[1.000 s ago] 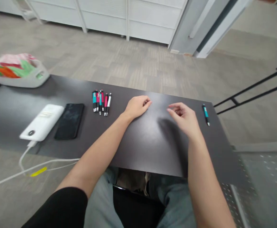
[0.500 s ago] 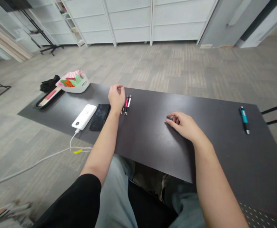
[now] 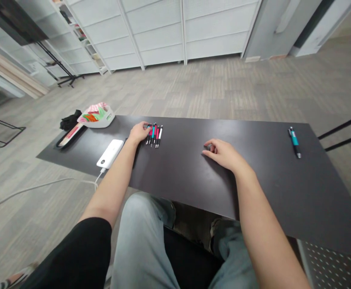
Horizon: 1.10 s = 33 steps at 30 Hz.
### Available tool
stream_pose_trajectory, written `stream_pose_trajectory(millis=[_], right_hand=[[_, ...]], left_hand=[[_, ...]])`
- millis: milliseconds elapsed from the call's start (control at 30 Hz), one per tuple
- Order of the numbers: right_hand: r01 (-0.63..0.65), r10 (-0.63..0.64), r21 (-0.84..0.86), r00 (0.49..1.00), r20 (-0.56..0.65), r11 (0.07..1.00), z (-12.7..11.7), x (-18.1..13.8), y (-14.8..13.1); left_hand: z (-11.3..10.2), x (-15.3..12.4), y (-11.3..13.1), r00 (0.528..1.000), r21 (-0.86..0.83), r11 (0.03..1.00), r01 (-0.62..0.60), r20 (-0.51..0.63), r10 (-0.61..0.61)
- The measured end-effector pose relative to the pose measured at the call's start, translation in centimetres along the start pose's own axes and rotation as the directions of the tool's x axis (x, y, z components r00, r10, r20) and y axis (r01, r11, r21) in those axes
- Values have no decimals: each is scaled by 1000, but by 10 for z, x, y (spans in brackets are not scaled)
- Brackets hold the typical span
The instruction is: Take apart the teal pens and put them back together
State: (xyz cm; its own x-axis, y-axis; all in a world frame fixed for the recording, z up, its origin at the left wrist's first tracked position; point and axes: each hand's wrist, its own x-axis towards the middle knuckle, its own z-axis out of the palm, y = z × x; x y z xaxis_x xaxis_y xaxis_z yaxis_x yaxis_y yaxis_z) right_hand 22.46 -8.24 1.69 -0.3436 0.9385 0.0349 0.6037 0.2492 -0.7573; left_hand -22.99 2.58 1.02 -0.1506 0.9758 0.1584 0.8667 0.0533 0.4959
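Note:
Several pens [image 3: 155, 135] lie side by side in a row on the dark table [image 3: 187, 176], with red, teal and white barrels. My left hand [image 3: 138, 132] is at the row's left edge, its fingers apart and their tips at the upper ends of the leftmost pens. Whether they touch a pen is hard to make out. My right hand [image 3: 222, 153] rests on the table, thumb and forefinger apart with a gap between them, holding nothing. One teal and black pen [image 3: 295, 142] lies alone near the table's right end.
A white power bank [image 3: 110, 153] with a cable [image 3: 57, 181] sits left of my forearm, which covers most of a dark phone. Further left are a white basket [image 3: 103, 121] of colourful packets, a black tray [image 3: 69, 136] and a black cloth item [image 3: 70, 119].
My left hand has moved off the pens to their left side, uncovering more of the row, and its fingers have reached out. My right hand keeps its pose. The view has shifted slightly.

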Motion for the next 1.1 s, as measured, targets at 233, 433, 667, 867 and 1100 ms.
stream_pose_trajectory(millis=[233,433,667,867,1100], right_hand=[[11,-11,50,1000,16,999,4,-1,3],[26,-27,55,1000,8,998,8,-1,8],[49,-30,154,992,-124,987,5,-2,-2],[-18,63,227,979,-193,974,1,-3,-3],[-50,123,282,961,-248,958,7,-2,7]], left_hand=[[-20,-5,16,1000,51,999,9,-10,-8],[-48,-19,50,999,-17,1000,-6,-53,5],[40,-29,158,971,-824,564,-60,83,225],[134,-64,214,935,-960,279,-13,87,344],[153,-80,223,968,-953,300,50,121,222]])
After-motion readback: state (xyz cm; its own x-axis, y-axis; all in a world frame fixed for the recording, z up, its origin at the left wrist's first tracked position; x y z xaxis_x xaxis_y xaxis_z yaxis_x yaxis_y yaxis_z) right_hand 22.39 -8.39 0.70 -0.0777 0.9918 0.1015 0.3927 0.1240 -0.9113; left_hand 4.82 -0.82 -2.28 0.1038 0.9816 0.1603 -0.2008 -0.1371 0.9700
